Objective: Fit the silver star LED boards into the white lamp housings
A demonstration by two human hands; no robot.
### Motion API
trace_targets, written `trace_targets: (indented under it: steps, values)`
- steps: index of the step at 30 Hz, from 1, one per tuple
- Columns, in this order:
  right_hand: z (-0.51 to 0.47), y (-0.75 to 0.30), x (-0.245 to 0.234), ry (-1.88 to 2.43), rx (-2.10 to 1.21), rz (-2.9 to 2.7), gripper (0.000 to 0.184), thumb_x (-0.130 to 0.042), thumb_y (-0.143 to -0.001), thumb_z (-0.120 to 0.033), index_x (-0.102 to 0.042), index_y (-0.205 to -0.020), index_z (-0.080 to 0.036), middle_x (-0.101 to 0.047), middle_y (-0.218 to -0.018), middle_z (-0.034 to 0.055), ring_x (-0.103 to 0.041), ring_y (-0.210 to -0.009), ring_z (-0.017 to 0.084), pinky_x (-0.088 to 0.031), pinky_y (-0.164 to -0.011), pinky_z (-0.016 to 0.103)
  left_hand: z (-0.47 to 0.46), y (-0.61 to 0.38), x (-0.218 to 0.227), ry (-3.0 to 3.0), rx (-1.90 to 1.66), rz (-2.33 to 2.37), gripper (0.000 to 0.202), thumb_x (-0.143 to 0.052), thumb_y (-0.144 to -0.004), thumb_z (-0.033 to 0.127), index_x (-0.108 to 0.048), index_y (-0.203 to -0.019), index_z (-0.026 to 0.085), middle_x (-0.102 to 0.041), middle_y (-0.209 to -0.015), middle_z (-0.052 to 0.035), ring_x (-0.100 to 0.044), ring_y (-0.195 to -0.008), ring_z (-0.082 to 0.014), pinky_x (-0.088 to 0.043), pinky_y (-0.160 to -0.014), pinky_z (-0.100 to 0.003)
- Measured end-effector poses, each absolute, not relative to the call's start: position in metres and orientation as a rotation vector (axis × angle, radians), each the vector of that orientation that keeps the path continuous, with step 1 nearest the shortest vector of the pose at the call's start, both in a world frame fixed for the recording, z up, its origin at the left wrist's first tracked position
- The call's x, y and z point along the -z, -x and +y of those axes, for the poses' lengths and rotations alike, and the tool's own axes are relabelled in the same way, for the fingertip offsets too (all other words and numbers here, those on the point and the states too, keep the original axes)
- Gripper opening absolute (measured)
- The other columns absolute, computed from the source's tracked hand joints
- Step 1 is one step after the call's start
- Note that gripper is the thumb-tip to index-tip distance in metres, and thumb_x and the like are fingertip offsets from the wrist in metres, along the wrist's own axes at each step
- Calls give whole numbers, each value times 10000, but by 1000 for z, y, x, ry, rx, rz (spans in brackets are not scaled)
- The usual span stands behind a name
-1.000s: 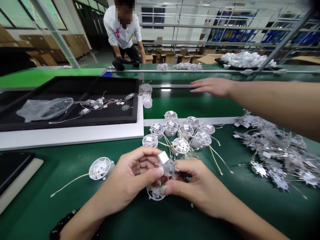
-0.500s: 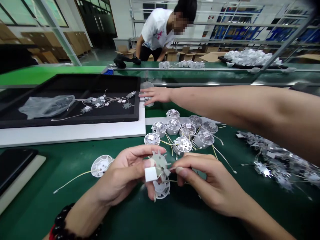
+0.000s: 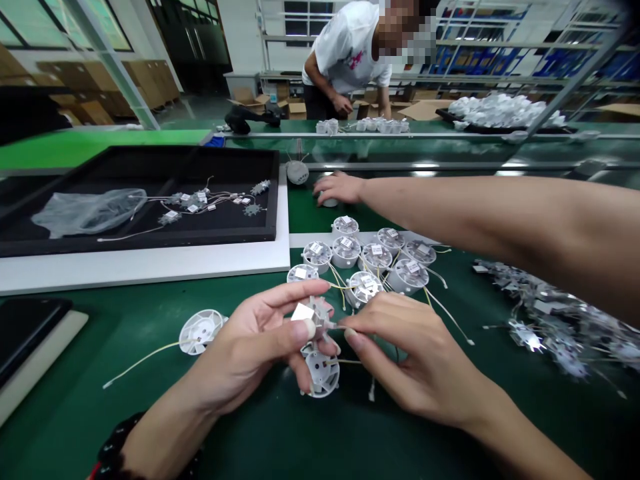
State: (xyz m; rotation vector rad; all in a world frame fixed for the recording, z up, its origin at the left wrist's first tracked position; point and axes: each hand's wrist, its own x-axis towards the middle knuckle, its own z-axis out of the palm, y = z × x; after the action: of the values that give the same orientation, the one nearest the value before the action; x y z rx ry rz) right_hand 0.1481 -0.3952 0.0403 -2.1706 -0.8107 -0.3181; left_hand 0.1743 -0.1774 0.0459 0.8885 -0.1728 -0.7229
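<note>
My left hand (image 3: pixel 265 340) is closed on a star-shaped metal plate (image 3: pixel 320 313) that carries a white square block (image 3: pixel 302 312). My right hand (image 3: pixel 405 353) pinches a thin wire at the right side of this plate. Just below the plate is a white round spoked housing (image 3: pixel 324 377) with a wire running right; my left fingers touch its left edge, and I cannot tell if they bear it. Another spoked housing (image 3: pixel 200 332) with a pale wire lies beside my left wrist.
Beyond my hands stand several assembled round housings (image 3: pixel 376 257) with wires. Star-shaped plates (image 3: pixel 560 320) are heaped at right. Another person's arm (image 3: pixel 450 200) reaches in from the right to a round part. A black tray (image 3: pixel 225 230) lies at left; a co-worker (image 3: pixel 345 53) stands across the bench.
The star-shaped plate has tilted in my left hand, its white block turning up. The other person's hand has moved right, away from the tray's corner, and the co-worker across has shifted right.
</note>
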Motion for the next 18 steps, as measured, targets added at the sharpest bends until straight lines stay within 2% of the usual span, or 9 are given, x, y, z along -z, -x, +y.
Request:
trace_targets:
  steps: [3,6,10,13,18]
  values:
    - [-393,-147,-41,2092,245,-747,133,-597,-937,-166,-704,-1011,-142,-739,-856,37,-640,-737,142,-478,-689,269,-178,-175,-43,-969,694,-163,292,-794,-828,176,-748,-1110,236,-708,-972,-40,-733,-780,-168,-625,-534,-183]
    - [-391,-146,-41,2001,201,-670,138,-616,-945,-172,-695,-1054,-143,-761,-923,37,-681,-788,125,-510,-707,224,-176,-174,-39,-1075,686,-190,267,-783,-848,181,-740,-1096,269,-730,-979,-25,-729,-679,-124,-619,-578,-178]
    - [-390,-145,-41,1958,149,-603,115,-593,-973,-180,-708,-968,-173,-760,-878,5,-688,-764,100,-508,-702,196,-174,-173,-40,-1108,668,-246,229,-788,-854,273,-757,-1081,279,-748,-971,-29,-725,-614,-117,-614,-598,-182]
    - [-390,-145,-45,1928,40,-529,150,-574,-984,-204,-708,-918,-189,-755,-850,-5,-693,-750,104,-509,-690,205,-176,-175,-44,-1124,649,-208,190,-786,-851,322,-785,-1034,270,-742,-1031,-30,-714,-552,-115,-605,-542,-171]
    - [-392,-145,-49,1823,-201,-402,188,-572,-986,-268,-719,-899,-187,-751,-856,20,-693,-769,136,-543,-698,230,-179,-176,-45,-1089,638,-135,191,-833,-791,228,-787,-977,235,-745,-933,-26,-736,-671,-162,-608,-480,-184]
